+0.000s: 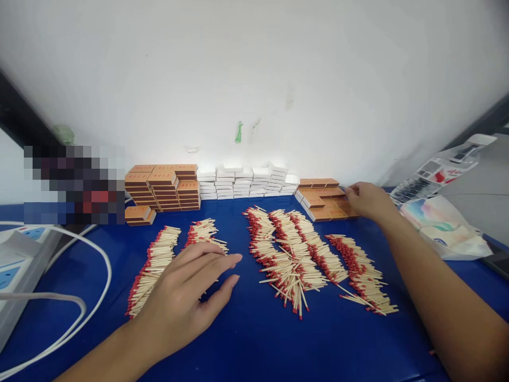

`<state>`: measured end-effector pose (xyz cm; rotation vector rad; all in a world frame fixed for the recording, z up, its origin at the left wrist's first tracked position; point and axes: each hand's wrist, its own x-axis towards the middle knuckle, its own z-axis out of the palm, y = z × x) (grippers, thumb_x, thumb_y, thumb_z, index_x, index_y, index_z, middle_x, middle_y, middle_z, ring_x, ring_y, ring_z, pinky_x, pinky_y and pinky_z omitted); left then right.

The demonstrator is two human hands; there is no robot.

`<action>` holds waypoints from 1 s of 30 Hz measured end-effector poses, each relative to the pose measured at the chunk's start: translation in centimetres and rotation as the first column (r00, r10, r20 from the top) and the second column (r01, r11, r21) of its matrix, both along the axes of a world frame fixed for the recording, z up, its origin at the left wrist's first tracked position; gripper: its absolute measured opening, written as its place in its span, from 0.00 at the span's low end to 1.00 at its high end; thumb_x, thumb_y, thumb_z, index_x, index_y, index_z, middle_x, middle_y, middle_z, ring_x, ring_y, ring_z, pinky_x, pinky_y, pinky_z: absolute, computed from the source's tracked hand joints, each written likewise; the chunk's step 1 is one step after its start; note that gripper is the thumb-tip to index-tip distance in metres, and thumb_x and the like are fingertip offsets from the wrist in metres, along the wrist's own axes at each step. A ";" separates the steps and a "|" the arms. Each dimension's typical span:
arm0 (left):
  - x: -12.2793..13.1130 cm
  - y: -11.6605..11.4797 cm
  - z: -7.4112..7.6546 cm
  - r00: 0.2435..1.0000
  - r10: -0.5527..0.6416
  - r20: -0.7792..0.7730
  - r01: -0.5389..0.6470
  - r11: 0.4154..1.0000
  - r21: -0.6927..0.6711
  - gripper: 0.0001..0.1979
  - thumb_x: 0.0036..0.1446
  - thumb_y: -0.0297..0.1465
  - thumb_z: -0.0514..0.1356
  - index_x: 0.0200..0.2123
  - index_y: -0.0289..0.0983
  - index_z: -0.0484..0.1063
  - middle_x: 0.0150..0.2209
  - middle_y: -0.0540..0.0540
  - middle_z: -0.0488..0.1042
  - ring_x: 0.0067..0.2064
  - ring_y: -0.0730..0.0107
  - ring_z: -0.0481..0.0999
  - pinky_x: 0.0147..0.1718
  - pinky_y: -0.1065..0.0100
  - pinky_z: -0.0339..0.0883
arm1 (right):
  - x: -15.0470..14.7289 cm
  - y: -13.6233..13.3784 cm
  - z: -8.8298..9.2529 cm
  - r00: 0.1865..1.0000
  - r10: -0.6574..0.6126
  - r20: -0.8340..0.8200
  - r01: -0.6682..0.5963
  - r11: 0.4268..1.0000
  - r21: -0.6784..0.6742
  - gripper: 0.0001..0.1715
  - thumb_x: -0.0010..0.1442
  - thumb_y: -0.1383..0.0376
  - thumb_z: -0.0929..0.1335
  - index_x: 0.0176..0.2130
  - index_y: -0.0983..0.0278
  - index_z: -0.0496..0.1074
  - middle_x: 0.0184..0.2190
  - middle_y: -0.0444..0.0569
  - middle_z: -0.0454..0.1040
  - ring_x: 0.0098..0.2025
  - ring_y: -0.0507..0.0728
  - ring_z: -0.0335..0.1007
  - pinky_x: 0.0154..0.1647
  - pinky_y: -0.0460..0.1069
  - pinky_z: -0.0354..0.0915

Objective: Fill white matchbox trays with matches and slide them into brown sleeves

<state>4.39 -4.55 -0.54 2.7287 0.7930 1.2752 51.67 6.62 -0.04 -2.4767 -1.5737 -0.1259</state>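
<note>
My left hand (186, 297) hovers over the left rows of matches, fingers stretched out and thumb apart, with nothing in its grasp. Beneath it lie a long row of red-tipped matches (153, 270) and a shorter row (204, 233), which it partly covers. At the back right, my right hand (368, 199) has its fingers closed at the end of a low stack of orange matchboxes (328, 212). The fingers seem to pinch a matchbox there, though its far end is hidden. More matches (294, 254) are spread in several rows between my hands, and another row (361, 276) lies nearer my right forearm.
Orange matchboxes (163, 185) are piled at the back left, beside stacked white matchbox trays (246, 183) along the wall. A power strip (24, 260) and white cables (107, 276) occupy the left side. A plastic tissue pack (447, 228) sits at the right on the blue table (254, 345).
</note>
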 end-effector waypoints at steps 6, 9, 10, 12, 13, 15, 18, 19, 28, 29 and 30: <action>0.1 0.0 0.0 1.000 0.002 0.000 -0.002 1.000 0.002 0.18 0.63 0.22 0.66 0.55 0.38 0.75 0.44 0.45 0.83 0.49 0.62 0.79 0.52 0.59 0.78 | 0.0 -0.1 0.1 1.000 -0.009 -0.002 0.009 1.000 0.000 0.23 0.72 0.58 0.60 0.50 0.69 0.77 0.50 0.68 0.80 0.47 0.67 0.75 0.42 0.55 0.58; 0.0 0.0 0.0 1.000 0.001 -0.001 -0.001 1.000 0.002 0.19 0.63 0.22 0.66 0.56 0.38 0.75 0.44 0.45 0.83 0.49 0.61 0.79 0.52 0.58 0.78 | -0.4 -0.3 0.3 1.000 -0.031 -0.003 0.031 0.999 0.010 0.22 0.71 0.58 0.60 0.50 0.68 0.77 0.50 0.67 0.81 0.48 0.67 0.75 0.42 0.55 0.59; 0.0 0.0 0.0 1.000 0.002 -0.003 -0.002 1.000 0.000 0.19 0.63 0.22 0.66 0.56 0.38 0.75 0.44 0.45 0.83 0.49 0.61 0.79 0.52 0.58 0.77 | -0.5 -0.3 0.4 0.999 -0.039 -0.004 0.039 0.999 0.015 0.22 0.71 0.58 0.61 0.49 0.68 0.77 0.50 0.67 0.81 0.48 0.67 0.75 0.42 0.55 0.59; 0.0 0.0 0.0 1.000 0.002 -0.004 -0.002 1.000 -0.001 0.19 0.63 0.22 0.67 0.56 0.37 0.75 0.44 0.45 0.83 0.50 0.61 0.79 0.53 0.58 0.77 | -0.9 -0.4 0.6 0.999 -0.046 -0.004 0.046 0.998 0.031 0.22 0.71 0.56 0.62 0.49 0.68 0.77 0.50 0.66 0.81 0.48 0.67 0.75 0.42 0.55 0.60; 0.0 0.0 0.1 1.000 0.001 -0.004 -0.001 1.000 -0.001 0.19 0.63 0.22 0.67 0.56 0.37 0.75 0.44 0.45 0.83 0.50 0.61 0.79 0.53 0.58 0.78 | -1.2 -0.5 0.7 0.999 -0.042 -0.005 0.043 0.998 0.041 0.23 0.70 0.55 0.62 0.49 0.67 0.77 0.50 0.65 0.81 0.49 0.67 0.76 0.42 0.55 0.60; 0.0 0.0 0.1 1.000 0.001 -0.002 -0.001 1.000 0.002 0.18 0.62 0.22 0.67 0.55 0.37 0.75 0.44 0.45 0.83 0.50 0.61 0.79 0.52 0.58 0.78 | -1.6 -0.7 0.8 1.000 -0.025 -0.005 0.025 0.998 0.061 0.23 0.70 0.53 0.64 0.49 0.67 0.77 0.50 0.63 0.82 0.49 0.67 0.76 0.43 0.55 0.61; 0.0 0.0 0.2 1.000 0.008 -0.005 -0.008 1.000 0.002 0.18 0.62 0.22 0.67 0.55 0.37 0.76 0.43 0.45 0.83 0.49 0.61 0.80 0.52 0.58 0.78 | -2.1 -0.9 1.0 1.000 -0.003 0.007 0.002 0.995 0.101 0.23 0.68 0.52 0.65 0.48 0.67 0.78 0.48 0.63 0.82 0.48 0.68 0.76 0.44 0.55 0.63; 0.1 0.0 0.2 1.000 0.008 -0.002 -0.008 1.000 0.001 0.18 0.62 0.22 0.67 0.55 0.38 0.76 0.43 0.45 0.84 0.49 0.61 0.80 0.52 0.58 0.79 | -2.4 -0.9 1.0 1.000 0.006 0.017 -0.008 0.993 0.121 0.23 0.68 0.53 0.65 0.47 0.67 0.78 0.48 0.64 0.82 0.48 0.69 0.76 0.45 0.56 0.64; 0.0 0.2 0.0 1.000 -0.004 0.000 0.004 1.000 -0.006 0.18 0.63 0.22 0.67 0.55 0.37 0.75 0.44 0.45 0.83 0.50 0.62 0.78 0.53 0.59 0.77 | -5.7 0.0 -0.4 0.742 0.657 0.132 -0.667 0.703 0.248 0.24 0.65 0.66 0.60 0.50 0.60 0.82 0.55 0.55 0.78 0.61 0.66 0.68 0.66 0.63 0.60; 0.0 0.2 0.0 1.000 -0.006 0.002 0.006 1.000 -0.007 0.18 0.63 0.22 0.67 0.55 0.37 0.75 0.44 0.45 0.83 0.50 0.62 0.78 0.53 0.58 0.77 | -6.0 0.0 -0.7 0.709 0.692 0.137 -0.701 0.671 0.241 0.25 0.66 0.66 0.60 0.50 0.60 0.82 0.57 0.55 0.77 0.62 0.66 0.68 0.66 0.64 0.60; 0.1 0.2 0.0 1.000 -0.008 0.002 0.008 1.000 -0.009 0.18 0.62 0.22 0.67 0.55 0.37 0.75 0.44 0.45 0.83 0.50 0.62 0.78 0.53 0.58 0.77 | -6.1 0.1 -1.0 0.692 0.708 0.141 -0.718 0.656 0.233 0.25 0.67 0.65 0.59 0.51 0.59 0.82 0.59 0.55 0.76 0.63 0.66 0.67 0.67 0.65 0.59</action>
